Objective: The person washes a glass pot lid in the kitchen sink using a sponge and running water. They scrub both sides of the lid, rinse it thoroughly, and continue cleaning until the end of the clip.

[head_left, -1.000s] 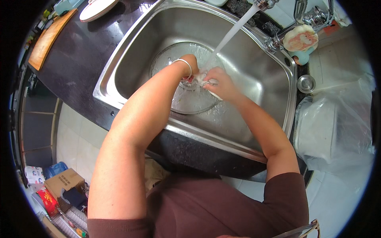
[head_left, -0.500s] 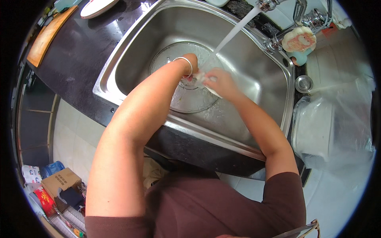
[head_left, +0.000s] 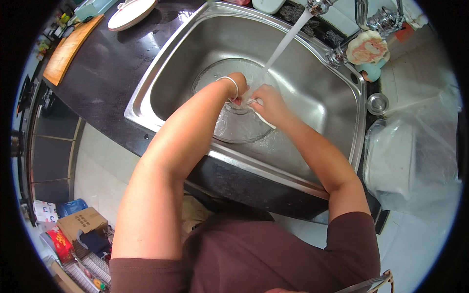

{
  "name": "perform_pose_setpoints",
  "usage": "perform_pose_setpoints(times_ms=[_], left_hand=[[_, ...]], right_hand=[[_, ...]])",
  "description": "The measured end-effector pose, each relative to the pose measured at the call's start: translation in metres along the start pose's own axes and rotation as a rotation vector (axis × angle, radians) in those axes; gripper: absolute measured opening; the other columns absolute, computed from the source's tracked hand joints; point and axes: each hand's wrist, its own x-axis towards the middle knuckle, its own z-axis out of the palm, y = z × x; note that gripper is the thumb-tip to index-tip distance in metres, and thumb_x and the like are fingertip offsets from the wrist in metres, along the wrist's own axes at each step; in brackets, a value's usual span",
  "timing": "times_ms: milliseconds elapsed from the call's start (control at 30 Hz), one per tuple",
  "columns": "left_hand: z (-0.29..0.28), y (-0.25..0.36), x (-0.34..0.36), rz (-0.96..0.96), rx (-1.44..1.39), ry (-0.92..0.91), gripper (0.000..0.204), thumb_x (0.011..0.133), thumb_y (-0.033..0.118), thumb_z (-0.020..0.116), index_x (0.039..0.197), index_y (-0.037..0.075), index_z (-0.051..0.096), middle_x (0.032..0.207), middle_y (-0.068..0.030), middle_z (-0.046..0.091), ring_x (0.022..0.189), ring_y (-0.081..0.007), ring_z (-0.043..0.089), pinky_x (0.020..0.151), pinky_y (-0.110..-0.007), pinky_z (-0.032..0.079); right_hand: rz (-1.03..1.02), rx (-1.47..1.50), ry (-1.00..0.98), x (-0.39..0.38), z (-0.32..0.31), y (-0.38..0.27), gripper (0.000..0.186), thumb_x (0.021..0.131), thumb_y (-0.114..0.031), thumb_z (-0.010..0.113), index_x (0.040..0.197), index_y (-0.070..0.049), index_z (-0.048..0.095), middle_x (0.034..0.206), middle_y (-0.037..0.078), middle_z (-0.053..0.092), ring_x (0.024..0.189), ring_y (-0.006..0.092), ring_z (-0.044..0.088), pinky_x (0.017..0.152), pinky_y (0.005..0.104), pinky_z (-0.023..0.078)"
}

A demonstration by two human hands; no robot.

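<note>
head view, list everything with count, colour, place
sink: one, grey, centre
plate: one, clear, in sink
cloth: one, white, in right hand
tap: one, silver, top
counter: one, black, around sink
board: one, brown, upper left
dish: one, white, upper left
pad: one, cream-pink, upper right
bag: one, clear, right
carton: one, brown, lower left
packet: one, red, lower left
clutter: uncounted, mixed, lower left
bracelet: one, white, left wrist
shirt: one, brown, bottom
left hand: one, bare, over plate
right hand: one, bare, around cloth

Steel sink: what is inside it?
A round clear plate lies there; running water falls in. The right hand holds a white cloth over the plate, beside the left hand. Hands and cloth hide part of the plate's middle.
</note>
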Motion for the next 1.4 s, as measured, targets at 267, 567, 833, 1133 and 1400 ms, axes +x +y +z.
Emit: perform_pose_setpoints(times_ms=[267,567,833,1133,1400], left_hand=[[-0.03,-0.014,-0.019,-0.215,0.508,0.433,0.059,0.08,0.037,0.064,0.122,0.0,0.046,0.13,-0.0218,0.04,0.113,-0.0411,0.047,0.092,-0.048,0.043],[0.005,-0.013,-0.015,-0.51,0.681,-0.005,0.14,0.051,0.047,0.085,0.139,0.028,-0.022,0.145,-0.0181,-0.023,0.13,-0.0533,0.009,0.102,-0.061,0.025],[0.005,-0.019,-0.009,-0.389,1.006,-0.139,0.134,0.054,0.056,0.079,0.141,0.011,-0.012,0.147,-0.0182,-0.017,0.132,-0.0483,-0.006,0.099,-0.066,0.025],[0.007,-0.029,-0.003,-0.192,1.266,-0.232,0.121,0.059,0.07,0.065,0.139,-0.004,0.015,0.147,-0.023,-0.009,0.132,-0.0441,-0.016,0.093,-0.067,0.031],[0.009,-0.026,0.004,-0.196,1.344,-0.259,0.121,0.056,0.075,0.062,0.138,-0.004,0.021,0.144,-0.029,-0.007,0.128,-0.0531,-0.014,0.089,-0.068,0.036]], right_hand=[[0.485,0.069,0.134,-0.001,-0.024,0.04,0.019,0.075,-0.013,0.062,0.092,-0.003,0.062,0.095,0.017,0.06,0.09,0.0289,0.058,0.08,0.0368,0.045],[-0.003,0.12,-0.544,-0.024,-0.021,0.08,0.042,0.089,-0.013,0.047,0.132,-0.01,0.045,0.145,0.014,0.025,0.137,0.0312,0.013,0.11,0.0397,0.016],[-0.409,-0.065,-0.325,0.099,0.055,0.078,0.04,0.09,-0.021,0.048,0.128,-0.008,0.047,0.137,0.014,0.039,0.132,0.0316,0.027,0.108,0.0392,0.024],[-0.255,-0.168,-0.264,0.064,0.046,0.111,0.042,0.09,-0.018,0.047,0.131,-0.01,0.043,0.139,0.016,0.035,0.132,0.0328,0.026,0.109,0.0418,0.022],[-0.272,0.049,-0.416,0.006,-0.007,0.083,0.042,0.09,-0.014,0.046,0.131,-0.008,0.043,0.14,0.016,0.033,0.13,0.0345,0.028,0.107,0.0449,0.023]])
